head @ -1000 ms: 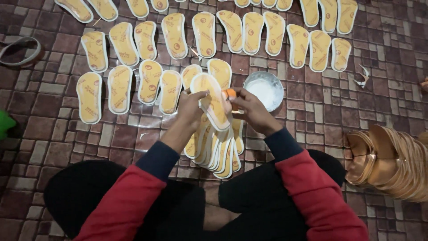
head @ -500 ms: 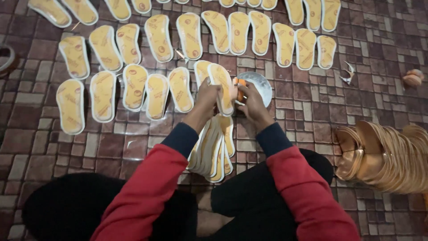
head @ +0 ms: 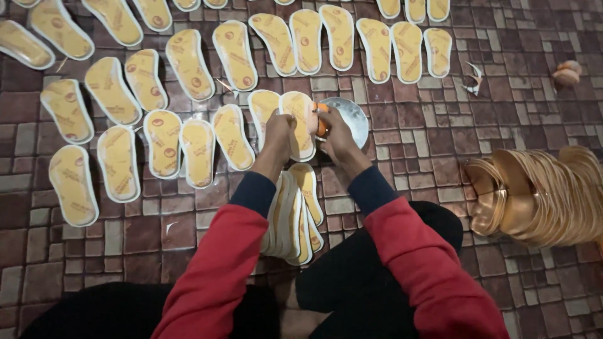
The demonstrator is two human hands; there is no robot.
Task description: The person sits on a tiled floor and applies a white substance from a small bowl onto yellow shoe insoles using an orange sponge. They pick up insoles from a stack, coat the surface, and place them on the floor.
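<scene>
My left hand [head: 277,133] grips a yellow insole with a white rim [head: 299,125] and holds it flat above the floor. My right hand [head: 334,133] presses a small orange applicator [head: 320,119] against that insole's right edge. Just beyond my right hand sits a shallow white bowl [head: 352,116]. Below my hands, between my red sleeves, a stack of more yellow insoles [head: 294,216] stands on edge against my legs.
Rows of yellow insoles [head: 188,94] lie spread over the brick-patterned floor [head: 427,138] ahead and to the left. A pile of golden-brown soles [head: 540,194] is at the right. A torn scrap [head: 472,78] and a small round object [head: 566,72] lie at the far right.
The view has shifted a little to the right and forward. My hands carried the held insole further out, toward the white bowl, with the orange applicator still at its edge.
</scene>
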